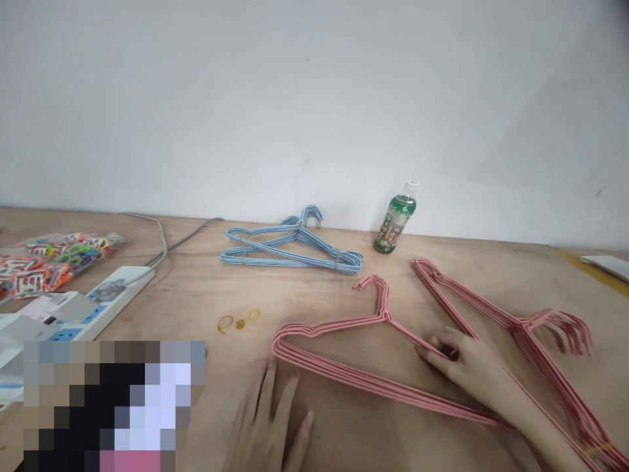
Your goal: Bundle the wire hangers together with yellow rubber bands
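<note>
A small stack of pink clothes hangers (339, 322) lies on the table in front of me, hooks pointing away. My right hand (459, 367) has its thumb and fingers curled around the right shoulder of this stack. My left hand (268, 419) rests with fingers spread by the stack's left corner and holds nothing. To the right lies a second, thicker bundle of pink hangers (491, 310), with yellow bands around its corners; my right forearm crosses over part of it. Three yellow rubber bands (225, 323) lie on the wood, left of the nearer stack.
Farther back sits a banded bundle of blue hangers (295, 262). A green-labelled bottle (394, 219) stands near the wall. On the left are a white power strip (128, 282) with plugs and cables, and bags of colourful items (59, 262). A pixelated patch covers the lower left.
</note>
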`<action>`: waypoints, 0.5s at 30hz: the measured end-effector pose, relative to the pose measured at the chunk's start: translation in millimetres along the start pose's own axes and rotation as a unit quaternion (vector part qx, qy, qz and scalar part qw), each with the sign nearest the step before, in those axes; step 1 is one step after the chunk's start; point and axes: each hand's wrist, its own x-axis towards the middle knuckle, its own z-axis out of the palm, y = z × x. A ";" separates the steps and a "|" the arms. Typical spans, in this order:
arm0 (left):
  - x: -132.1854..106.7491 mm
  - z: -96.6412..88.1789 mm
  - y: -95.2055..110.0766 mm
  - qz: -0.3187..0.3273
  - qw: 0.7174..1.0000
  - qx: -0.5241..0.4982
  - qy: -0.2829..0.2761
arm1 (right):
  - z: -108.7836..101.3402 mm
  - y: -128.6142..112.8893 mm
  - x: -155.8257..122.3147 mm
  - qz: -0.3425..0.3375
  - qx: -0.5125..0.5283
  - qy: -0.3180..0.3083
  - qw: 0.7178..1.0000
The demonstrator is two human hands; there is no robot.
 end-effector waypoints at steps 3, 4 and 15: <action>0.7 1.0 -1.3 0.012 1.000 0.012 0.007 | 6.1 0.3 1.0 0.023 0.000 0.025 0.999; 1.2 0.8 -1.9 0.018 1.000 0.021 0.010 | 8.1 0.4 1.3 0.025 -0.005 0.033 0.999; 23.5 -26.1 2.8 0.094 0.994 0.030 0.050 | 18.4 -6.8 -3.7 0.047 -0.079 0.091 0.992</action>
